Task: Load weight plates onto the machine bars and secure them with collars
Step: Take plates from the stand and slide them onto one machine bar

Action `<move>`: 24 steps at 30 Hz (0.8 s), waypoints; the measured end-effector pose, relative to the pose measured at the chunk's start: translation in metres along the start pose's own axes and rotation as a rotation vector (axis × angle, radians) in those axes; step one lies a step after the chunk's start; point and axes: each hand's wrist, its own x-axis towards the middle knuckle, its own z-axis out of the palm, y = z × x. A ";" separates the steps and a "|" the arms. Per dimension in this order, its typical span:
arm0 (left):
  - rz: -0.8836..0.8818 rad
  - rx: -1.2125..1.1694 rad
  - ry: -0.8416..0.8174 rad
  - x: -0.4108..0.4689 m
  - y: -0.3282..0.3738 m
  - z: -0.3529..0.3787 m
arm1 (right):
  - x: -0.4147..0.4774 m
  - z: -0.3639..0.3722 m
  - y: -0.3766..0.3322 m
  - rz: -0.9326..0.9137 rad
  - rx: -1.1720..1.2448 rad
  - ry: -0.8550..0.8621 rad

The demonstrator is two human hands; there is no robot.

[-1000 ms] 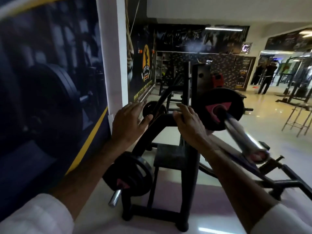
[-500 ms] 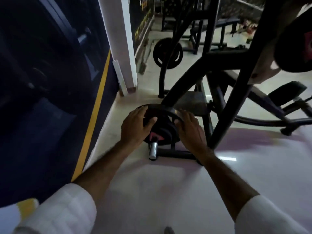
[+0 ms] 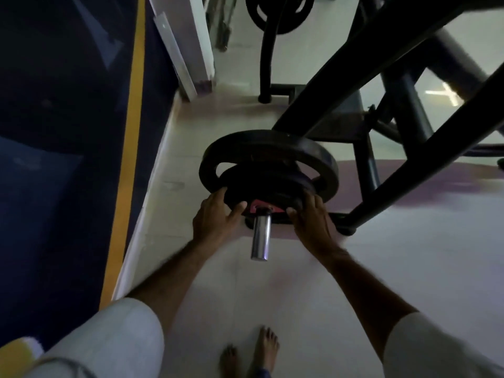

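A chrome storage peg (image 3: pixel 261 237) sticks out low on the black machine frame (image 3: pixel 381 85), pointing toward me. Two black weight plates hang on it: a large one (image 3: pixel 324 162) behind and a smaller one (image 3: pixel 267 186) with a red label in front. My left hand (image 3: pixel 215 216) grips the smaller plate's left edge. My right hand (image 3: pixel 311 216) grips its right edge. No collar is visible.
A dark wall with a yellow stripe (image 3: pixel 128 159) runs close on the left, ending at a white pillar (image 3: pixel 188 42). Another plate (image 3: pixel 278 12) hangs on a far peg. Slanted frame bars cross the upper right. My bare feet (image 3: pixel 251 353) stand on the pale floor.
I have bent down from the upper bar to the low peg. Both hands moved from the frame's top onto the plates, now closing on the smaller front plate.
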 end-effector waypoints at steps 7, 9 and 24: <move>0.024 -0.268 0.163 0.040 -0.037 0.083 | 0.009 0.063 0.037 -0.007 0.132 0.215; 0.051 -0.282 0.205 0.041 -0.042 0.092 | 0.009 0.072 0.039 0.016 0.159 0.243; 0.018 -0.380 0.096 -0.020 -0.050 0.085 | -0.036 0.064 0.049 0.025 0.349 0.060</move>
